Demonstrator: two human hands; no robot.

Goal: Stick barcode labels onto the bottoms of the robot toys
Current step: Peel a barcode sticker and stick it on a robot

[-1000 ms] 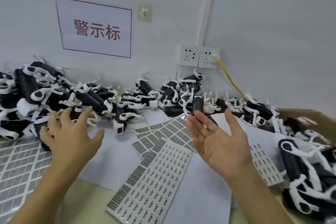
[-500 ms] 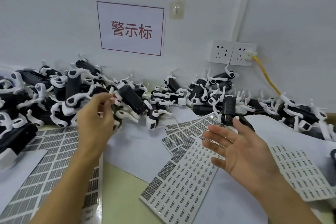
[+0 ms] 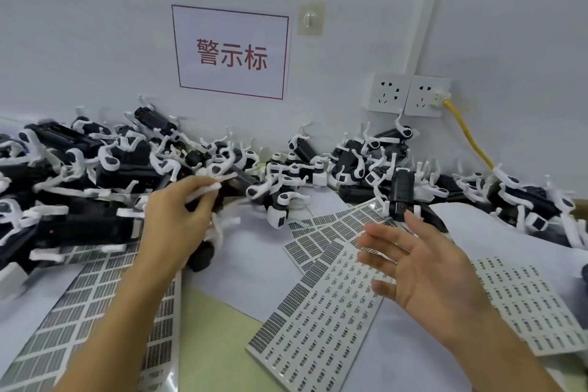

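Black-and-white robot toys lie heaped along the wall; the big pile [image 3: 79,188] fills the left, a smaller heap [image 3: 359,162] the middle. My left hand [image 3: 178,219] grips one blurred robot toy [image 3: 222,188] by a white leg at the pile's edge. My right hand [image 3: 423,264] hovers with fingers spread, holding nothing, over a barcode label sheet [image 3: 318,312]. One toy [image 3: 402,194] stands upright just beyond its fingertips. Another label sheet [image 3: 95,296] lies under my left forearm.
More toys [image 3: 525,200] lie at the right. A third label sheet [image 3: 525,302] sits under my right wrist, on white paper [image 3: 254,258]. Wall sockets [image 3: 409,95] with a yellow cable [image 3: 467,137] and a red-lettered sign [image 3: 230,52] are on the wall.
The view swung left. My left hand went from spread open over the pile to gripping a toy's leg and pulling it out. My right hand stayed open.
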